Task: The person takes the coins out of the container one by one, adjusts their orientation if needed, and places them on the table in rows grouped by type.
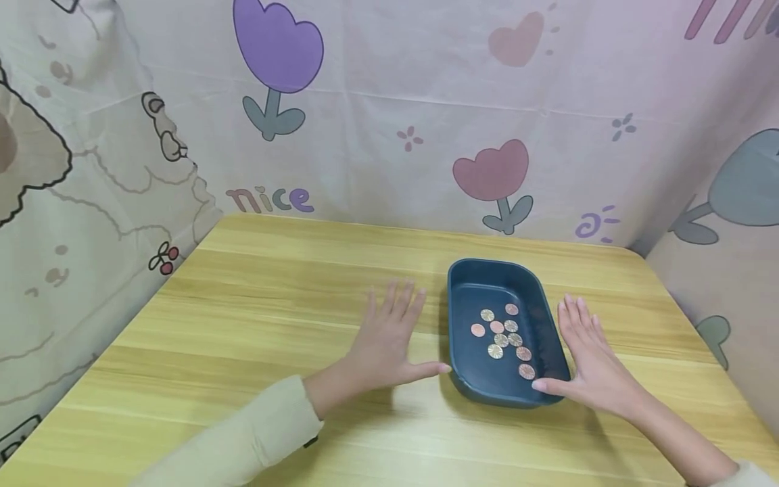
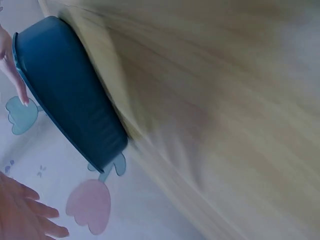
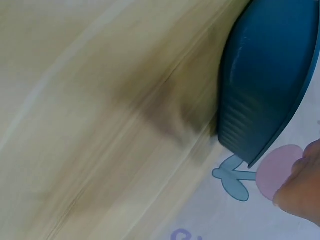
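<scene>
A dark blue rectangular tray [image 1: 487,385] with rounded corners stands on the table, and several small round coins [image 1: 501,340], coppery and gold in tone, lie scattered on its floor. My left hand [image 1: 386,341] is spread at the tray's left side, its thumb tip right at the rim. On the opposite side my right hand [image 1: 593,365] is held with straight fingers, the thumb overlapping the near right rim. The tray's outer wall [image 2: 70,90] fills the upper left of the left wrist view; in the right wrist view the tray [image 3: 265,75] appears at the upper right.
The wood-grain table [image 1: 292,291] reaches back to a cloth wall [image 1: 377,162] printed with flowers and hearts. Another printed cloth [image 1: 91,189] hangs along the left edge, and more cloth [image 1: 730,284] closes in the right side.
</scene>
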